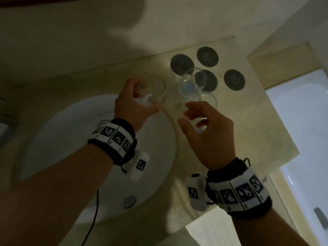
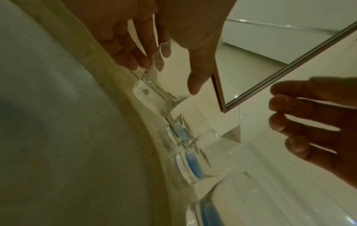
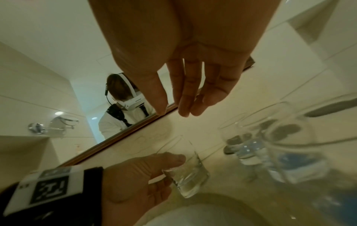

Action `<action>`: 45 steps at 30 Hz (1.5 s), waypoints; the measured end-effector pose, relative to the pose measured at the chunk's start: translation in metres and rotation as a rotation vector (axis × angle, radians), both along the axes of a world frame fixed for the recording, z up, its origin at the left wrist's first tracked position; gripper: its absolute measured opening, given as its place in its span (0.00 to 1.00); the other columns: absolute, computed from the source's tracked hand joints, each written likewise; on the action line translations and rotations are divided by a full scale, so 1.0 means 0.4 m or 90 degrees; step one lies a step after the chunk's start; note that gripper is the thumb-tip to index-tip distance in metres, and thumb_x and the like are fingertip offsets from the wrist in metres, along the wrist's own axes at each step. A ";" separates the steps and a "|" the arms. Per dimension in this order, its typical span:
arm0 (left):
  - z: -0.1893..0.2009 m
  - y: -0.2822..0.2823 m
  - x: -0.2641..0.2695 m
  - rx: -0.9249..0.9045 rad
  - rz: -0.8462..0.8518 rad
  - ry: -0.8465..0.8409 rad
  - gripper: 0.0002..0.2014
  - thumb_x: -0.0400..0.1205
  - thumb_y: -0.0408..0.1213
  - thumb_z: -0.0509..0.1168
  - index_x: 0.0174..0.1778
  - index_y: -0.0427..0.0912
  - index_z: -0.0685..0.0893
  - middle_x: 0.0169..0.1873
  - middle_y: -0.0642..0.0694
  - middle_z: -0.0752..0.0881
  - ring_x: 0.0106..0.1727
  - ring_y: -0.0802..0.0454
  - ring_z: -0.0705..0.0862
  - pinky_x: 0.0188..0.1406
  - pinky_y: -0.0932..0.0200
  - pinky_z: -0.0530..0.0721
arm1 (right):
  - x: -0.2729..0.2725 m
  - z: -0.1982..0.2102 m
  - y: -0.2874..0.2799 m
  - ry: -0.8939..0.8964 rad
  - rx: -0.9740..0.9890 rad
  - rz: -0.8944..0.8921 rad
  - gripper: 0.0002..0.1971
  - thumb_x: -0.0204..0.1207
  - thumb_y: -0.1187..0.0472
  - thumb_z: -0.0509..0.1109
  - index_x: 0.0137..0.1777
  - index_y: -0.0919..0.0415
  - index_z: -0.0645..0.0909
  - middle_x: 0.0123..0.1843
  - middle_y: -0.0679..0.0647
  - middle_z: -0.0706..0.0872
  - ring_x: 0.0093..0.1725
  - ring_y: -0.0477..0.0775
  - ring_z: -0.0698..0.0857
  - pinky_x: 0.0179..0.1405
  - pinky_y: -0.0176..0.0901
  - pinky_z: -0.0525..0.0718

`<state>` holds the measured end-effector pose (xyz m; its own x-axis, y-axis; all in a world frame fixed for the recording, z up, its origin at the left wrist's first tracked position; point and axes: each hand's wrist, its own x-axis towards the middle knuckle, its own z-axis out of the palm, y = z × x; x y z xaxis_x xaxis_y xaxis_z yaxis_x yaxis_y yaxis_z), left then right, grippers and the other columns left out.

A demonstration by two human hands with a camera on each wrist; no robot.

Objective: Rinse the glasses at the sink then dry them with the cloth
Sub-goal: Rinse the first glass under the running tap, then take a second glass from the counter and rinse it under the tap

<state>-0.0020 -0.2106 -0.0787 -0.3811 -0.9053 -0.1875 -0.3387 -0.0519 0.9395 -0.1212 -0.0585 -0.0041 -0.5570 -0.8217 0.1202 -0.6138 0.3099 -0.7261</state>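
Two hands over a beige stone surface [image 1: 266, 121] from the head view: left hand [image 1: 131, 105] with its grip curled round a clear short glass tumbler [image 1: 154, 93], held above the rim of a round white sink [image 1: 53, 125]; right hand [image 1: 209, 134] released, fingers loosely spread, holding nothing, just beside two more clear glasses [image 1: 193, 82] standing on the surface. Four round dark coasters [image 1: 234, 79] behind them. White folded cloth [image 1: 209, 231] at the near edge.

From the left wrist: fingers [image 2: 135, 50] and thumb wrapped on the tumbler [image 2: 158, 97], tilted, near the standing glasses [image 2: 203, 159]; right hand [image 2: 318, 122] apart from it, spread.

From the right wrist: right hand [image 3: 183, 76] with straight fingers, touching nothing; left hand [image 3: 135, 177] grasping the tumbler [image 3: 185, 174]; framed mirror [image 3: 58, 91] behind.
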 end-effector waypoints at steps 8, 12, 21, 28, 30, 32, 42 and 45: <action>-0.059 0.006 -0.101 0.008 0.071 -0.037 0.40 0.61 0.43 0.87 0.69 0.52 0.79 0.64 0.54 0.84 0.62 0.52 0.83 0.57 0.52 0.89 | -0.084 -0.066 0.073 0.002 0.027 -0.058 0.18 0.73 0.55 0.78 0.63 0.56 0.84 0.51 0.46 0.90 0.51 0.44 0.88 0.54 0.45 0.86; -0.062 0.004 -0.143 -0.007 0.086 -0.035 0.40 0.62 0.42 0.87 0.70 0.50 0.78 0.64 0.58 0.82 0.63 0.54 0.81 0.57 0.51 0.89 | -0.106 -0.081 0.089 -0.015 0.030 -0.061 0.17 0.73 0.55 0.78 0.62 0.54 0.85 0.50 0.44 0.89 0.51 0.44 0.87 0.54 0.43 0.85; -0.050 0.057 -0.162 -0.142 0.095 -0.073 0.47 0.61 0.46 0.86 0.74 0.48 0.71 0.68 0.51 0.68 0.68 0.50 0.75 0.65 0.61 0.81 | -0.144 -0.110 0.116 0.007 0.046 -0.045 0.23 0.69 0.53 0.80 0.63 0.53 0.82 0.60 0.49 0.84 0.59 0.52 0.82 0.55 0.52 0.85; -0.019 0.199 -0.154 -0.234 -0.237 -0.024 0.08 0.72 0.35 0.72 0.46 0.44 0.87 0.44 0.52 0.86 0.43 0.57 0.84 0.40 0.65 0.82 | -0.152 -0.137 0.135 -0.122 0.141 -0.022 0.40 0.65 0.40 0.82 0.73 0.52 0.71 0.68 0.46 0.77 0.62 0.46 0.80 0.63 0.52 0.83; -0.024 0.211 -0.155 -0.211 -0.270 -0.002 0.11 0.71 0.32 0.69 0.49 0.45 0.88 0.45 0.55 0.86 0.45 0.58 0.86 0.42 0.65 0.84 | -0.150 -0.139 0.137 -0.144 0.153 -0.001 0.43 0.63 0.39 0.84 0.74 0.53 0.69 0.68 0.48 0.78 0.61 0.47 0.81 0.62 0.50 0.84; -0.032 0.219 -0.149 -0.181 -0.290 0.003 0.17 0.70 0.27 0.68 0.54 0.45 0.88 0.48 0.55 0.87 0.48 0.58 0.87 0.47 0.62 0.87 | -0.147 -0.145 0.140 -0.138 0.148 0.006 0.40 0.64 0.41 0.84 0.72 0.52 0.70 0.65 0.49 0.79 0.60 0.48 0.82 0.61 0.53 0.86; -0.026 0.200 -0.069 -0.177 -0.434 -0.001 0.32 0.71 0.38 0.75 0.73 0.51 0.76 0.66 0.54 0.83 0.66 0.60 0.82 0.66 0.71 0.76 | -0.095 -0.127 0.133 -0.053 0.097 0.007 0.36 0.61 0.45 0.87 0.68 0.55 0.78 0.58 0.49 0.87 0.52 0.45 0.86 0.52 0.37 0.83; -0.006 0.185 -0.012 -0.173 -0.420 -0.019 0.36 0.70 0.46 0.75 0.75 0.56 0.71 0.69 0.55 0.81 0.68 0.57 0.81 0.69 0.63 0.79 | -0.057 -0.089 0.096 -0.042 0.093 0.060 0.37 0.59 0.47 0.88 0.67 0.53 0.79 0.57 0.45 0.87 0.52 0.41 0.85 0.52 0.28 0.81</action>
